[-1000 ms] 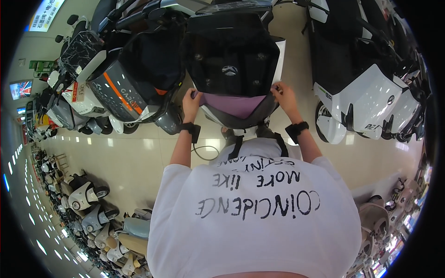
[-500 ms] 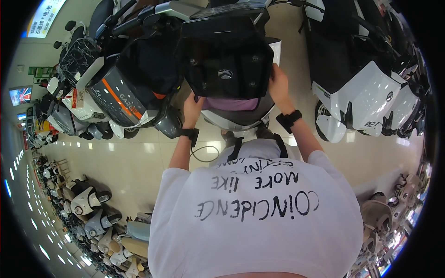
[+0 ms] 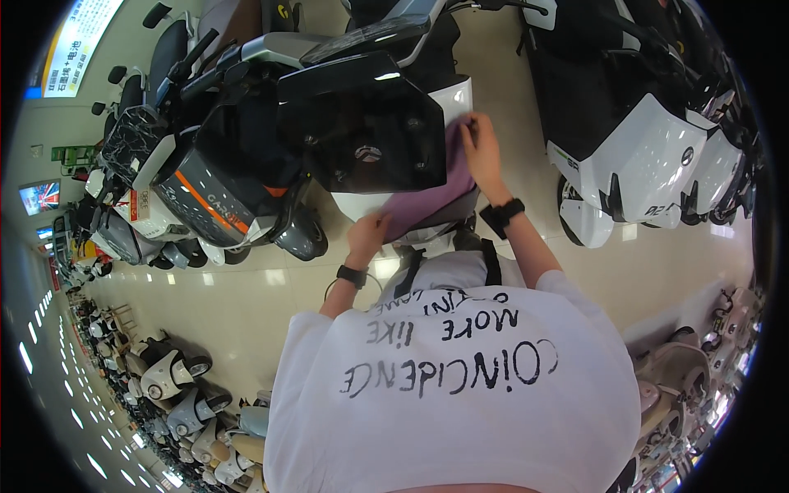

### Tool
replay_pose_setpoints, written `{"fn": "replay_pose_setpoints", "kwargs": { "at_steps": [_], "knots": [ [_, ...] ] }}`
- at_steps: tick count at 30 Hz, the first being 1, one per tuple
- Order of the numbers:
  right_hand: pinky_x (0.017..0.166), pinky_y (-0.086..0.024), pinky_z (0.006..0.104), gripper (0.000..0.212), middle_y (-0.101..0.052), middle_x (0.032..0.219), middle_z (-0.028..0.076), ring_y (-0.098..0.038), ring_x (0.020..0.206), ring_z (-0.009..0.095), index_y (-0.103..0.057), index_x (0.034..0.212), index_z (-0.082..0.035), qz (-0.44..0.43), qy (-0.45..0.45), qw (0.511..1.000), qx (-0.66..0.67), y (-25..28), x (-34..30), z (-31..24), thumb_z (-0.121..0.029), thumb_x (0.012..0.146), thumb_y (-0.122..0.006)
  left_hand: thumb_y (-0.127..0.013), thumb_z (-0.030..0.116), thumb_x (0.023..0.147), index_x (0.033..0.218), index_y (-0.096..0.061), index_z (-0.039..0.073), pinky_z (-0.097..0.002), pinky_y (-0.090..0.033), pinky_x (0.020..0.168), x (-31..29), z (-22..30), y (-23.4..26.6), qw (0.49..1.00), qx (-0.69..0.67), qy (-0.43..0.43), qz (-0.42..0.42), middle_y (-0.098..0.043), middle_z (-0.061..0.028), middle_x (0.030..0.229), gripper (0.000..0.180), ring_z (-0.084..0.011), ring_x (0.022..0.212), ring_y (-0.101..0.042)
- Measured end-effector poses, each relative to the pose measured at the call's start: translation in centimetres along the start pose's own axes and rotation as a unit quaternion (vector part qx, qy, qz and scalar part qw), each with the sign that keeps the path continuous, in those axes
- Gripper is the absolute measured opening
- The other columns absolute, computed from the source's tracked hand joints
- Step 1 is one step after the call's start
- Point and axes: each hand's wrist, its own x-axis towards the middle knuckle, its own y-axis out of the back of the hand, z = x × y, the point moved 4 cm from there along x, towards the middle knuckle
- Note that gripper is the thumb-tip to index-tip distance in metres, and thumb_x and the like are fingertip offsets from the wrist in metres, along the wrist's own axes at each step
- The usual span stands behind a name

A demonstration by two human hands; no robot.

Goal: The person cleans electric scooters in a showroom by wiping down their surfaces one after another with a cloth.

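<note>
Left hand pinches lower-left end of purple cloth, right hand pinches its upper-right end, cloth lies across white scooter front panel, at dark windscreen's lower-right corner

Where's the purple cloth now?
In the head view, the purple cloth is just right of centre, at the lower right of the dark windshield, held by left hand and right hand.

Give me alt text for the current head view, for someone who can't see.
A person's left hand and right hand hold a purple cloth along the lower and right edges of a black panel on a scooter. The person wears a white T-shirt; other scooters stand on both sides.
</note>
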Motion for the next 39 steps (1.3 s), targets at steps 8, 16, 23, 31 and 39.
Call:
{"fn": "replay_pose_setpoints", "kwargs": {
  "at_steps": [8,16,23,31,39],
  "knots": [
    [0.098,-0.027,0.0396,0.036,-0.049,0.108,0.015,-0.043,0.109,0.03,-0.05,0.109,-0.005,-0.086,0.329,0.938,-0.073,-2.9,3.1,-6.0,0.0,0.073,-0.054,-0.049,0.022,0.079,0.091,-0.064,0.013,-0.039,-0.046,0.068,1.3,4.0,-2.3,0.992,0.069,-0.063,-0.088,-0.061,-0.0103,0.088,0.02,-0.0306,0.08,-0.057],
    [0.087,-0.037,0.0351,0.028,-0.052,0.102,0.011,-0.047,0.1,0.029,-0.05,0.107,-0.006,-0.058,0.149,0.987,0.005,-1.3,7.3,-0.7,-0.022,0.083,-0.049,-0.057,0.015,0.067,0.1,-0.06,0.014,-0.0385,-0.046,0.066,1.8,5.7,-2.0,0.995,0.031,-0.005,-0.096,-0.06,-0.0118,0.084,0.033,-0.0308,0.077,-0.057],
    [0.096,-0.031,0.0349,0.046,-0.041,0.123,0.02,-0.038,0.115,0.034,-0.032,0.127,-0.002,-0.026,0.165,0.986,-0.019,-1.2,4.2,-0.3,-0.016,0.085,-0.046,-0.044,0.036,0.086,0.071,-0.054,0.007,-0.0361,-0.044,0.051,1.3,6.0,-3.0,0.997,-0.04,-0.059,0.001,-0.055,-0.0065,0.05,0.034,-0.027,0.054,-0.058],
    [0.099,-0.027,0.0417,0.061,-0.035,0.126,0.025,-0.032,0.117,0.042,-0.022,0.131,0.001,-0.094,0.151,0.978,-0.105,-1.5,-4.2,3.2,-0.019,0.082,-0.052,-0.047,0.029,0.084,0.079,-0.058,0.006,-0.0387,-0.045,0.054,-1.0,1.0,-4.9,0.986,0.007,-0.149,0.069,-0.058,-0.014,0.062,0.025,-0.0295,0.055,-0.058],
    [0.103,-0.012,0.0519,0.071,-0.04,0.118,0.017,-0.023,0.122,0.041,-0.031,0.129,-0.006,-0.092,0.292,0.936,-0.175,-2.3,-1.5,-1.7,-0.01,0.065,-0.06,-0.057,0.017,0.081,0.088,-0.057,0.0,-0.0271,-0.041,0.047,1.1,-1.8,2.0,0.967,-0.165,0.073,0.178,-0.059,-0.0111,0.057,0.019,-0.0156,0.049,-0.057]
  ]
}}
